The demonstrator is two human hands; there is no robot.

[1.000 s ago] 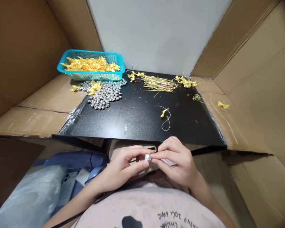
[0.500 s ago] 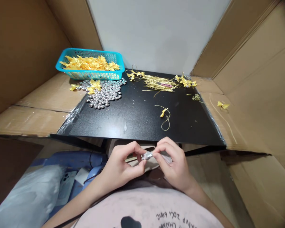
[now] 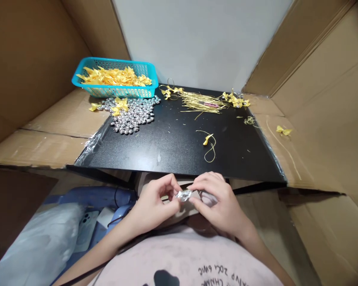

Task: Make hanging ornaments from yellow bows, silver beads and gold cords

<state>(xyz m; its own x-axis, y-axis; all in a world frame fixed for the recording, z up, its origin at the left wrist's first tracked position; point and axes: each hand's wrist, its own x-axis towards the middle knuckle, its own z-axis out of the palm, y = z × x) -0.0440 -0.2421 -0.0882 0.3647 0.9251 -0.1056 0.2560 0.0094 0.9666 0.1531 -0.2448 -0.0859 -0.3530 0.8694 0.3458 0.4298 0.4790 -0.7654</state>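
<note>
A small crinkled silver foil piece (image 3: 183, 195) is held in front of my body, just below the table's near edge. My left hand (image 3: 158, 201) grips its left end between thumb and forefinger, the other fingers curled behind. At the right end, the thumb and forefinger of my right hand (image 3: 218, 198) sit on either side of the foil, slightly spread. Whatever the foil may wrap is hidden. Nearest on the black table (image 3: 155, 155) lies a yellow ribbon bow (image 3: 208, 140) with a looped gold cord (image 3: 212, 154).
A turquoise basket (image 3: 119, 90) of yellow bows stands back left, behind many silver beads (image 3: 134, 117). Gold cords (image 3: 197, 102) with a pink tool (image 3: 211, 105) lie at the back. More bows (image 3: 237, 100) sit right of them. Cardboard walls (image 3: 325, 99) flank the table.
My right thumb and forefinger have parted from a tight pinch to a looser hold around the foil's right end. The left hand keeps its grip. The view has shifted slightly.
</note>
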